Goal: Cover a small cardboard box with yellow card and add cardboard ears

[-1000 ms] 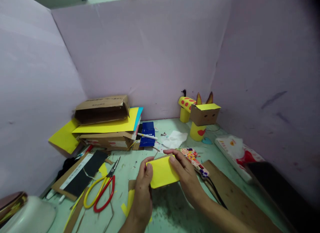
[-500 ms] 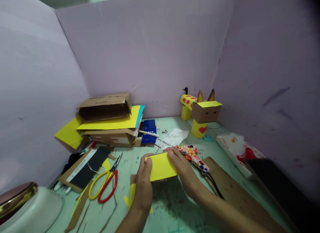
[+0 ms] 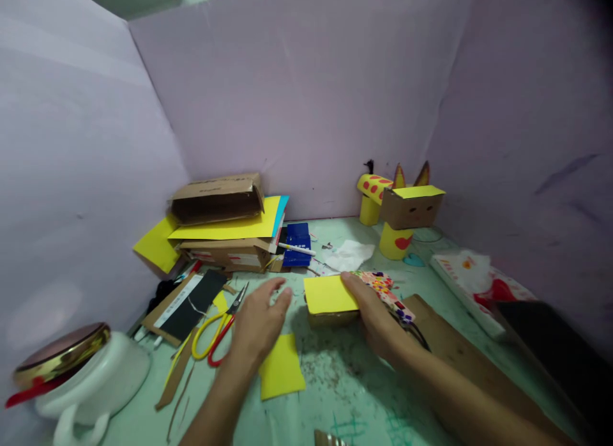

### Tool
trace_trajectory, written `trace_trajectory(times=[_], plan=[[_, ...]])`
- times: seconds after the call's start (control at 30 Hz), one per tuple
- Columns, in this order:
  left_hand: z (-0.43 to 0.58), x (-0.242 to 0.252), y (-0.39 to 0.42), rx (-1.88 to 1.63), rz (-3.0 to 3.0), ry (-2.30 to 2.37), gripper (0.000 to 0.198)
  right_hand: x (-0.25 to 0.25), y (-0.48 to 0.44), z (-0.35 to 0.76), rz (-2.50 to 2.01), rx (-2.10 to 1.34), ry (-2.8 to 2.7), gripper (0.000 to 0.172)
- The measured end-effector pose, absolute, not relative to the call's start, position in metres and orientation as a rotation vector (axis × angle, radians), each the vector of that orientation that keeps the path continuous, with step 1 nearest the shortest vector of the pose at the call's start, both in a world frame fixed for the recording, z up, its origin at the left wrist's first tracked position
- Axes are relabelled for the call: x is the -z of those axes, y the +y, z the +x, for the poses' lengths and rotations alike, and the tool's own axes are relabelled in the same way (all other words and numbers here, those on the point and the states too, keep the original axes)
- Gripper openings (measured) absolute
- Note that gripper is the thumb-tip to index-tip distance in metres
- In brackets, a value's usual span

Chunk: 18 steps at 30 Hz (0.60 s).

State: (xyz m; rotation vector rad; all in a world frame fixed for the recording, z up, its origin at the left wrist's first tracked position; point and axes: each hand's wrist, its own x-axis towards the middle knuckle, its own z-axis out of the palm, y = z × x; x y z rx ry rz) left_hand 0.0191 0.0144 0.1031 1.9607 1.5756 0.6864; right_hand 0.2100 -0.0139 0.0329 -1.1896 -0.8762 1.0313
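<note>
My right hand grips the right side of a small cardboard box whose top is covered with yellow paper. The thumb lies at the top's right edge; the other fingers are mostly hidden. To the left of the box and apart from it, my left hand is open, fingers spread and holding nothing. Below that hand lies a piece of yellow paper. Scissors with red and yellow handles rest just left of the hand. Behind my right hand is a flower-patterned object with a dark cord.
A cardboard animal with ears stands at the back right. An open carton tops yellow sheets at the back left. A white pot is at front left, a long cardboard piece and dark slab at right.
My left hand has let go of the box and moved left, while my right hand keeps hold. The view has shifted, and the loose yellow paper shows more fully.
</note>
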Motion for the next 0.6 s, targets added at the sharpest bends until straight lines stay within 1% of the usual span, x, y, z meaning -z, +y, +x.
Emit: trace_trajectory(times=[0.03,0.07,0.13,0.17,0.37,0.53,0.6], plan=[[0.004,-0.107,0.021,-0.433,2.114,1.876,0.037,-0.034,-0.013,0.21,-1.196,-1.045,-0.872,0.037],[-0.01,-0.109,0.028,-0.097,2.154,2.1,0.038,-0.035,-0.013,0.21,-1.205,-1.057,-0.872,0.038],[-0.032,-0.108,0.039,0.097,2.085,2.202,0.039,-0.039,-0.012,0.21,-1.23,-1.077,-0.863,0.038],[-0.038,-0.105,0.044,0.148,2.072,2.225,0.039,-0.041,-0.012,0.209,-1.243,-1.079,-0.858,0.038],[-0.037,-0.087,0.055,0.188,2.187,2.22,0.035,-0.049,-0.013,0.208,-1.262,-1.075,-0.849,0.036],[-0.044,-0.097,0.041,0.247,2.244,2.161,0.051,-0.048,-0.013,0.209,-1.246,-1.086,-0.856,0.034],[-0.054,-0.105,0.025,0.252,2.26,2.159,0.052,-0.047,-0.013,0.21,-1.256,-1.086,-0.861,0.035]])
